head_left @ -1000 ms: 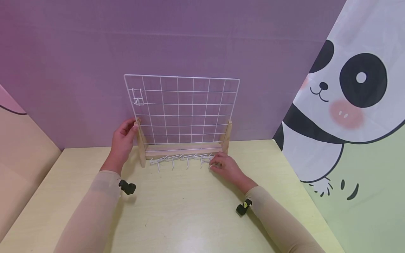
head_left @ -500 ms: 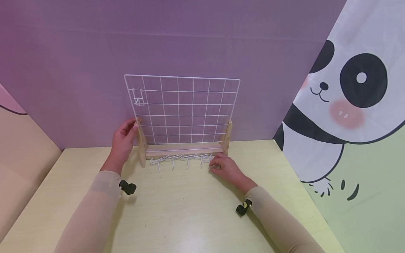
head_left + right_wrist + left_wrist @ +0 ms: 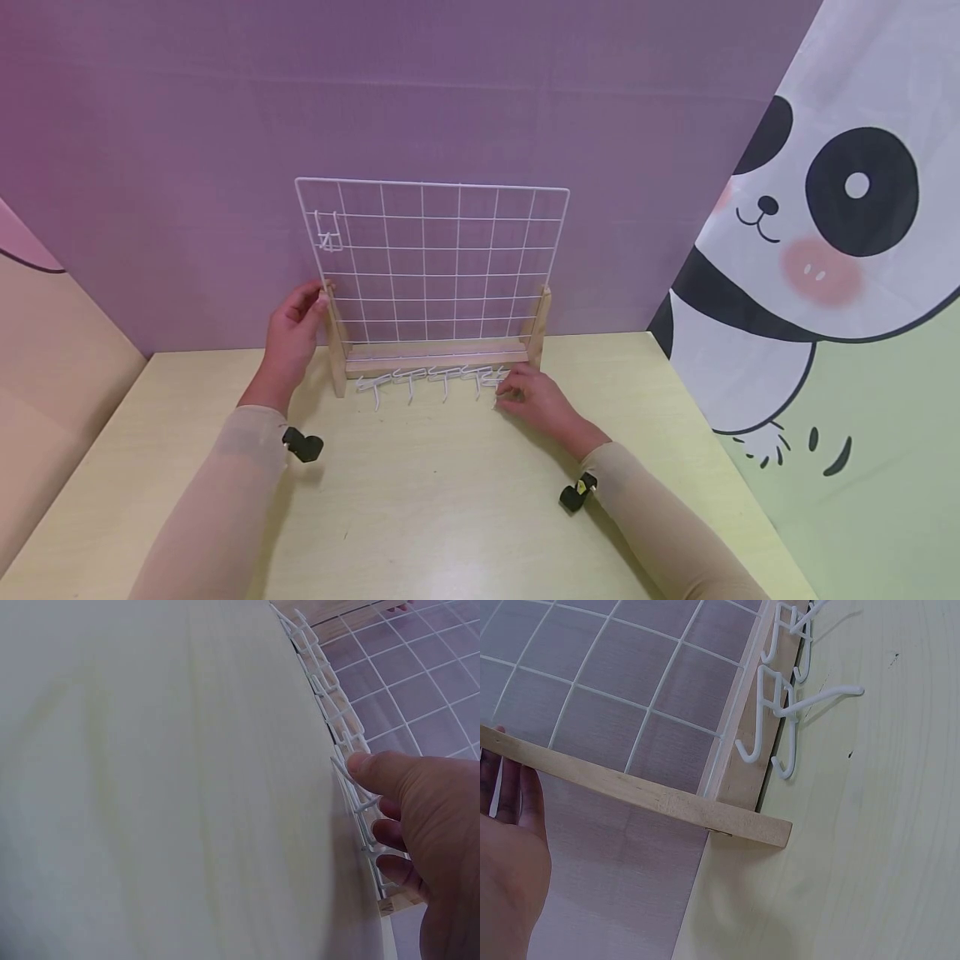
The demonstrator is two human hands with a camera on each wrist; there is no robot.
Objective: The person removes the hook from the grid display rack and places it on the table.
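Observation:
A white wire grid panel (image 3: 441,247) stands upright in a wooden stand (image 3: 536,327). My left hand (image 3: 291,330) holds the top of the stand's left post (image 3: 645,793), thumb in front and fingers behind it. Along the foot of the stand lies a row of white wire hooks (image 3: 445,379), their prongs pointing toward me. At the right end of that row my right hand (image 3: 536,402) pinches the last wire hook (image 3: 346,778) between thumb and curled fingers, which partly hide it. Another white hook (image 3: 328,237) hangs on the panel's upper left.
The pale wooden table (image 3: 420,517) extends in front of the stand. A purple backdrop (image 3: 420,92) rises close behind the panel. On the right stands a wall sheet with a panda drawing (image 3: 855,242).
My right hand has shifted very slightly left at the end of the hook row. The left hand, the panel and the other hooks look the same.

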